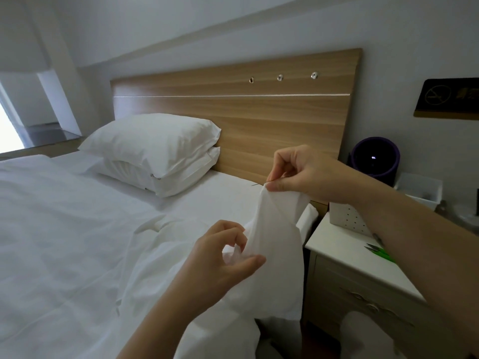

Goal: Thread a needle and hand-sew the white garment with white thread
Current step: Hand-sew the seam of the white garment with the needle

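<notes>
The white garment hangs stretched between my two hands over the right edge of the bed. My right hand is raised and pinches the garment's top edge together with a thin needle, whose tip pokes out to the left of my fingers. My left hand is lower and pinches a fold of the garment between thumb and fingers. The white thread is too fine to make out.
A bed with white sheets and two stacked pillows lies to the left, against a wooden headboard. On the white nightstand lie green-handled snips, a white dotted box, a white bin and a purple round device.
</notes>
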`<state>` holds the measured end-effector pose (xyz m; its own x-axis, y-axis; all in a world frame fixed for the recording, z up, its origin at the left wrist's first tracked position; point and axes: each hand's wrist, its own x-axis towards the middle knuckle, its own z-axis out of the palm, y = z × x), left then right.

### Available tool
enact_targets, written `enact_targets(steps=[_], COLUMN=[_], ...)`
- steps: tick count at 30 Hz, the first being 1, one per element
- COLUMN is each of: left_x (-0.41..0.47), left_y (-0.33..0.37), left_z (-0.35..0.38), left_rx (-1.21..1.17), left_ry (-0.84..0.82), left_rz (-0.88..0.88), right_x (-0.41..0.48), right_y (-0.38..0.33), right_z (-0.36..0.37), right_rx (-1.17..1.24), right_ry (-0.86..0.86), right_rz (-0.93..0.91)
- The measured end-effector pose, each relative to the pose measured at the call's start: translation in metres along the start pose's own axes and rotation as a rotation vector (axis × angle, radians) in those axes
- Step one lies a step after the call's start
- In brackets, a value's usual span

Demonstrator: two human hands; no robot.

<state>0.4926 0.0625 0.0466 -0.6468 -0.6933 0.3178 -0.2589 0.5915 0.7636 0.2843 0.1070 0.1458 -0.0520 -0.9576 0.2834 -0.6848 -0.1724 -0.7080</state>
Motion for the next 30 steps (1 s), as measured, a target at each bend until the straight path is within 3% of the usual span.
enact_targets(steps=[6, 12, 18, 25, 30], left_x=[-0.010, -0.027, -0.036, -0.033, -0.032], left_y=[-0.012, -0.014, -0.022, -0.026, -0.027], left_z=[-0.001, -0.003, 0.000, -0.020, -0.037], left_rx=[0.286, 0.189, 0.355, 0.142, 0.269], left_ry=[-0.059, -0.008, -0.045, 0.257, 0.200], left_rz=[-0.075, -0.113, -0.173, -0.191, -0.111], right_x=[0.006, 0.006, 0.004, -0.002, -0.004], right_y=[0.002, -0.001, -0.004, 0.010, 0.024], right_z=[0.018, 0.020, 0.024, 0.023, 0.032], right_rx=[-0.057, -0.043, -0.052, -0.162, -0.219], right_ry=[0.180, 0.306, 0.386, 0.390, 0.407], right_rz=[-0.011, -0.021, -0.030, 0.006, 0.038])
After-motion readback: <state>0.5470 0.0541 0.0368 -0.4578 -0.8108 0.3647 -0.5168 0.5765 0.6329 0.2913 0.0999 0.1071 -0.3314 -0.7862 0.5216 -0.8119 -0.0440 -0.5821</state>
